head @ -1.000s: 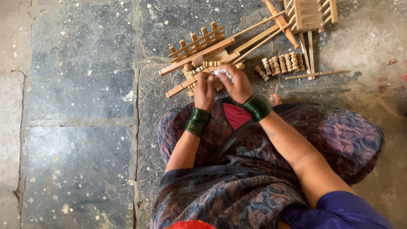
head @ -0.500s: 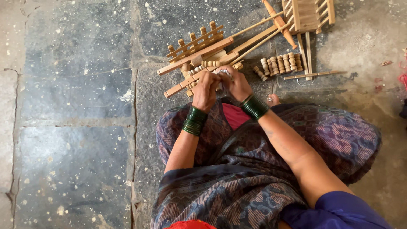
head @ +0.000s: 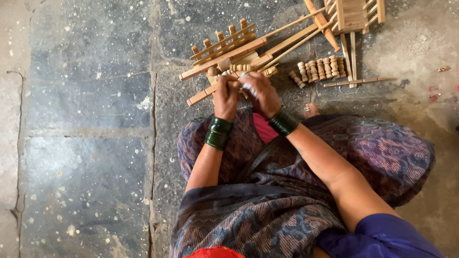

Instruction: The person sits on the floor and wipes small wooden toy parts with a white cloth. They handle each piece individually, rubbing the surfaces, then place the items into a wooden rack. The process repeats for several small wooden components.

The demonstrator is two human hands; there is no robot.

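A: Biggest first — what's under you?

B: Stone slab floor [head: 86, 95], grey, speckled w/ pale flecks, seams running across. You sit on it, patterned purple cloth [head: 267, 191] over your lap & knees.

A: Next?

B: Wooden frame piece [head: 356, 14] at top right, slatted, box-like; can't tell if anything sits inside it. Thin wooden rods [head: 291, 45] slant from it down toward your hands. Left of those, a small rail w/ pegs [head: 224, 43], like a mini fence, lying on a long wooden bar [head: 222, 62].

A: Loose bits?

B: Row of turned wooden spindles [head: 320, 69], side by side on the floor, right of your hands, near but not touching them. No tray or bowl holds them; they lie bare on the stone.

A: My hands?

B: Both meet just in front of your knees, right at the bar's near edge. Left hand [head: 226, 95] is curled, fingers closed round a small wooden part [head: 234, 83]; most of it hidden, so exact shape unclear. Right hand [head: 260, 93] is bent in close, touching the left, fingertips pinching something pale; can't tell if it's the same part or another.

A: Wrists?

B: Green bangles [head: 218, 132] stacked on left wrist, same kind on the right.
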